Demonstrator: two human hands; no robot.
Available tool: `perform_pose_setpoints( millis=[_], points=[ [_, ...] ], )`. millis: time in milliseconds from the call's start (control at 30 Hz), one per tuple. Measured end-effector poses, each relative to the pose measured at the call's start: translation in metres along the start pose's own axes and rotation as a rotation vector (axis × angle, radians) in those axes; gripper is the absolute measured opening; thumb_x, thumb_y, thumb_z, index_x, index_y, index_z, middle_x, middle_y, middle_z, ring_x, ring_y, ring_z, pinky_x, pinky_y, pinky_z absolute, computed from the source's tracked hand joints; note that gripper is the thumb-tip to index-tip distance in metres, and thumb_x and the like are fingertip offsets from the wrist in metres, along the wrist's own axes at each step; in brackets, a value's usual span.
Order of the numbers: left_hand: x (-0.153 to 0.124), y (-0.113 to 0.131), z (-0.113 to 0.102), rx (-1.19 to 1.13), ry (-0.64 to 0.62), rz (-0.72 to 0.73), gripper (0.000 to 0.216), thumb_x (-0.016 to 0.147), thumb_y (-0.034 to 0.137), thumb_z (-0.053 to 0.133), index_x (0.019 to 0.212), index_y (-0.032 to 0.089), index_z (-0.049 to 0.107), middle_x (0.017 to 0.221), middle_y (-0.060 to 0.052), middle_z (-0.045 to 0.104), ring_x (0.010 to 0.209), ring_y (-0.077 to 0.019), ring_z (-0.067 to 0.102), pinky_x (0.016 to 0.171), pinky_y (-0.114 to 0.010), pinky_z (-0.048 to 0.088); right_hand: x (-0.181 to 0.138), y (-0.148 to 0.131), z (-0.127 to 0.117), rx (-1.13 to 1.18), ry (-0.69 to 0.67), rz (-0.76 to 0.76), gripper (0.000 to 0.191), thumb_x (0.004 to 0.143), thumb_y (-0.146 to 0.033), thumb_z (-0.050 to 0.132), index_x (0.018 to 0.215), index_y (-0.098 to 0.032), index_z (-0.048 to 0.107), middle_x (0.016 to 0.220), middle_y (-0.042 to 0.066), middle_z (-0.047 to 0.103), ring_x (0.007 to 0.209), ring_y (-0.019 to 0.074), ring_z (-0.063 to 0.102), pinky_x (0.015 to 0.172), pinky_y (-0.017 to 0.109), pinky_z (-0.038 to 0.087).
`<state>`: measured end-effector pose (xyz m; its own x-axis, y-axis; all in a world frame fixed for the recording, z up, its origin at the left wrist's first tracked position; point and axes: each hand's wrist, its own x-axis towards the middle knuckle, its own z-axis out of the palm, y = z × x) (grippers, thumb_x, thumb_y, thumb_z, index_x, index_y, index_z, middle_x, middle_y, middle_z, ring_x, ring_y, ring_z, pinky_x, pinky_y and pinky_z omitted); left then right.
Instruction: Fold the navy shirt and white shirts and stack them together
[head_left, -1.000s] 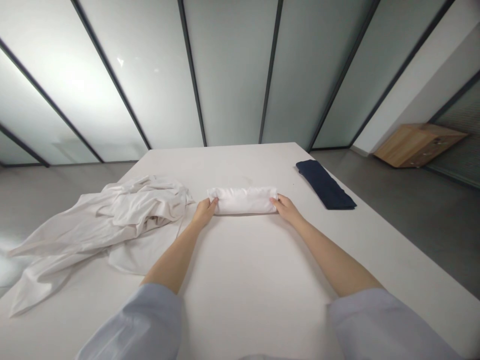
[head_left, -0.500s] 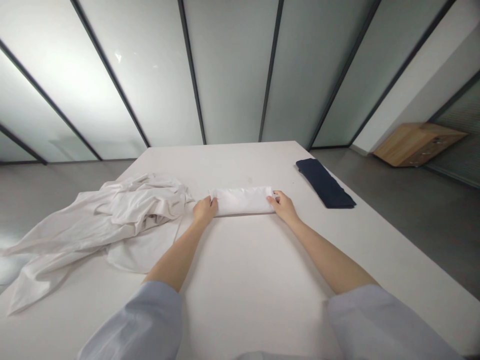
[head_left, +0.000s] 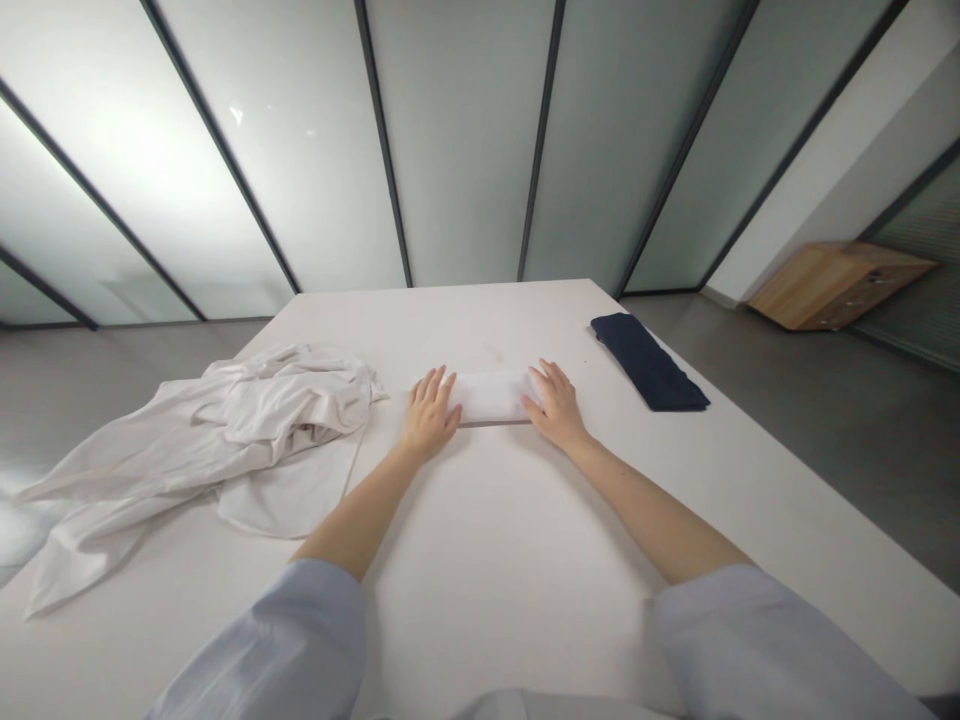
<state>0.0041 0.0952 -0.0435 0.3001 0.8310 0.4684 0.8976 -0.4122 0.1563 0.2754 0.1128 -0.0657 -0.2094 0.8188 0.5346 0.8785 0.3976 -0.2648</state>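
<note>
A folded white cloth (head_left: 491, 396) lies flat on the white table (head_left: 510, 560), straight ahead of me. My left hand (head_left: 429, 412) rests palm down on its left end with fingers stretched out. On the cloth's right end my right hand (head_left: 551, 402) lies the same way, fingers spread flat. Both hands press on the cloth and grip nothing.
A crumpled heap of white garments (head_left: 225, 430) spreads over the table's left side and hangs past its edge. A folded dark blue cloth (head_left: 649, 362) lies near the right edge. A wooden cabinet (head_left: 840, 285) stands on the floor at the far right. Frosted glass panels form the back wall.
Both hands let go of the ends of the white cloth and now lie flat on top of it. The cloth looks flatter and shorter than before.
</note>
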Motion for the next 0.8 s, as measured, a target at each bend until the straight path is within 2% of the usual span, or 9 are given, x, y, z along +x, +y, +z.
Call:
perform_pose_setpoints(
  millis=[100,233,467,800],
  points=[
    [-0.002,0.008,0.008,0.027,-0.176,0.081,0.062,0.092,0.044,0.043,0.148,0.021,0.032,0.158,-0.011,0.027,0.146,-0.0272,0.022,0.118,-0.043,0.018,-0.002,-0.014,0.002,-0.057,-0.197,-0.056,0.061,0.094,-0.049,0.039,0.146,-0.019,0.039,0.157,0.013,0.027,0.145,0.0345,0.018,0.112,0.053,0.022],
    [-0.003,0.006,0.013,0.024,-0.301,0.075,0.062,0.093,0.047,0.042,0.149,0.023,0.033,0.158,-0.009,0.029,0.145,-0.0255,0.025,0.117,-0.042,0.022,-0.003,-0.016,0.006,-0.083,-0.351,-0.037,0.061,0.096,-0.053,0.034,0.147,-0.02,0.04,0.156,0.013,0.032,0.143,0.0316,0.025,0.111,0.049,0.027],
    [-0.003,0.007,0.007,0.024,-0.335,0.042,0.06,0.094,0.049,0.04,0.148,0.021,0.035,0.156,-0.01,0.031,0.143,-0.0263,0.029,0.116,-0.042,0.025,-0.002,-0.014,0.003,-0.105,-0.384,-0.02,0.059,0.097,-0.053,0.032,0.145,-0.021,0.042,0.155,0.013,0.034,0.142,0.0296,0.029,0.107,0.048,0.033],
    [-0.004,0.002,0.009,0.026,-0.328,0.001,0.067,0.089,0.054,0.048,0.147,0.023,0.036,0.156,-0.01,0.032,0.143,-0.0292,0.029,0.116,-0.045,0.024,-0.003,-0.012,0.005,-0.111,-0.344,-0.046,0.059,0.097,-0.052,0.033,0.143,-0.019,0.046,0.153,0.013,0.036,0.142,0.0297,0.03,0.111,0.048,0.028]
  ],
)
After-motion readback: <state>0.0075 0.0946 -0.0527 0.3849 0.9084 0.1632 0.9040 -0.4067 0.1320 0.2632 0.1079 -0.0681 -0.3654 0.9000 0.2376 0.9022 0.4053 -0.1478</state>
